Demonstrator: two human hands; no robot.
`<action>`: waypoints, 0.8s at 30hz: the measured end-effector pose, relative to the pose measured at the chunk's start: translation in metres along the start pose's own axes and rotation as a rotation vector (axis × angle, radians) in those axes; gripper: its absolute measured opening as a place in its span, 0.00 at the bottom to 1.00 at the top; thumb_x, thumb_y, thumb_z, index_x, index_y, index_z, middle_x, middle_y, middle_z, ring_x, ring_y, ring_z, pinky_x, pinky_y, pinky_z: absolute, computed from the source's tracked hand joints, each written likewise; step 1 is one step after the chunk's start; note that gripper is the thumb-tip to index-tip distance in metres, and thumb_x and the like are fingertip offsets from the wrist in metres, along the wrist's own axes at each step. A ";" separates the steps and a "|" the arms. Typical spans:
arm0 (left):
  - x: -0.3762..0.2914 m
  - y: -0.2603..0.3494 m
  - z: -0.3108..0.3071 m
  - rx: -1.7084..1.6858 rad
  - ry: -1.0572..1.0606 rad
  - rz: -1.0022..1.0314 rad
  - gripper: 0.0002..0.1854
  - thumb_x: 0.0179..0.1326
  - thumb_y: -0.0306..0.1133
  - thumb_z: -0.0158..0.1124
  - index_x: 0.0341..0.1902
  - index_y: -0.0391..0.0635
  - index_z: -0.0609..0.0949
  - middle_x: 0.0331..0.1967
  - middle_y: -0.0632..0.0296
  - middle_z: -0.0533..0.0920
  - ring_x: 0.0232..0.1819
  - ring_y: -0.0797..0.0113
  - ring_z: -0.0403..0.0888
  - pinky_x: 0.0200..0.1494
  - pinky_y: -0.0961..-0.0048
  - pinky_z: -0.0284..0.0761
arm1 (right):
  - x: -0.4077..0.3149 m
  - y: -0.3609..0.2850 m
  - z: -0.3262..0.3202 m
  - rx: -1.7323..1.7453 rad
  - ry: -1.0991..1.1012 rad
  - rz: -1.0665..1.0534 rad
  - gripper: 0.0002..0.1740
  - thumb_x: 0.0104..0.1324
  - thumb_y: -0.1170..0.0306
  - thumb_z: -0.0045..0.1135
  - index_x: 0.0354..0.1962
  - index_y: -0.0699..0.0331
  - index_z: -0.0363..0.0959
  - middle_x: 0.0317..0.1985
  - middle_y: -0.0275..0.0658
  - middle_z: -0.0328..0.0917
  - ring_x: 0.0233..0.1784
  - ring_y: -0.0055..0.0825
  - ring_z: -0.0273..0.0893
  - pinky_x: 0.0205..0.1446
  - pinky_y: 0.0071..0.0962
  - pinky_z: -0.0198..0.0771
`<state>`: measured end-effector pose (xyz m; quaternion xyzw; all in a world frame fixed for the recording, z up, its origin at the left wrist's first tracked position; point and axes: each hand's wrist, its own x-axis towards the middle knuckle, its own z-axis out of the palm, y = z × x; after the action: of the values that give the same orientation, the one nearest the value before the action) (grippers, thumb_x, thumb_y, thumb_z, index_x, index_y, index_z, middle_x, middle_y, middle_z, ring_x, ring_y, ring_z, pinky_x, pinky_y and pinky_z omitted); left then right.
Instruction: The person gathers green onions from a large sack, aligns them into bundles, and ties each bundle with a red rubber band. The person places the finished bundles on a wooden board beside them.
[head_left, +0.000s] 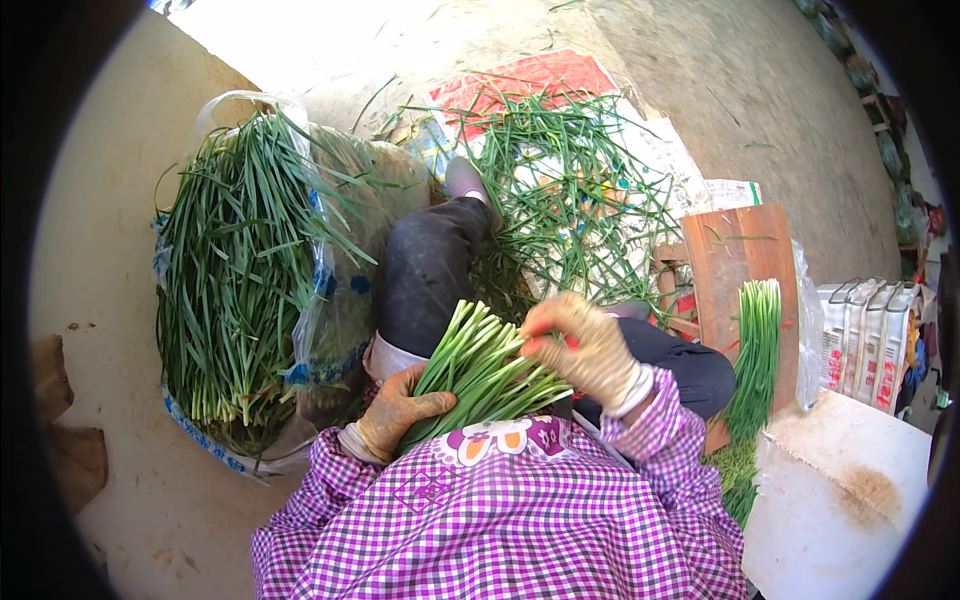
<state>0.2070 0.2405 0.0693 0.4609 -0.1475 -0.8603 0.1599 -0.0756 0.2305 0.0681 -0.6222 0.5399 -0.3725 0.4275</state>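
Observation:
My left hand (401, 412), in a soiled fingertip-less glove, is closed around a bunch of garlic chives (487, 364) over my lap, its thumb across the leaves and the pale stem ends fanned upward. My right hand (581, 349), in a similar glove and slightly blurred, is at the right edge of the bunch, thumb and fingers by the stem ends; whether it pinches a stem I cannot tell. Left of my leg, a large heap of garlic chives (232, 270) fills a clear plastic bag (367, 187). On the right, a neat bundle of chives (757, 352) lies on a wooden board (712, 262).
Loose green leaves (555, 172) are scattered over printed sacks (675, 161) on the floor ahead. A white foam board or box (840, 480) is at the lower right, near more chives (739, 472). White crates or packs (866, 337) stand at the far right.

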 end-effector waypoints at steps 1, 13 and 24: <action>0.001 -0.001 0.000 -0.003 0.002 0.004 0.29 0.60 0.25 0.68 0.65 0.35 0.71 0.54 0.54 0.81 0.51 0.64 0.81 0.57 0.69 0.76 | -0.011 0.002 0.010 -0.098 -0.038 -0.072 0.11 0.59 0.63 0.68 0.33 0.61 0.79 0.35 0.39 0.79 0.43 0.37 0.79 0.47 0.33 0.74; -0.003 -0.013 -0.001 0.066 -0.012 0.065 0.38 0.55 0.22 0.73 0.69 0.38 0.67 0.59 0.53 0.78 0.57 0.63 0.79 0.62 0.66 0.74 | -0.035 0.080 0.001 -0.186 0.360 0.341 0.13 0.68 0.62 0.57 0.36 0.65 0.74 0.35 0.45 0.79 0.34 0.38 0.78 0.41 0.35 0.74; 0.016 0.012 0.005 0.102 0.054 0.191 0.35 0.59 0.29 0.71 0.68 0.36 0.67 0.55 0.55 0.80 0.53 0.62 0.80 0.58 0.67 0.76 | -0.030 0.041 0.059 0.802 0.207 0.279 0.48 0.70 0.36 0.42 0.70 0.68 0.53 0.66 0.48 0.67 0.67 0.32 0.67 0.70 0.31 0.61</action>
<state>0.1967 0.2235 0.0649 0.4753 -0.2298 -0.8199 0.2215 -0.0392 0.2653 0.0088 -0.2876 0.4712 -0.5517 0.6252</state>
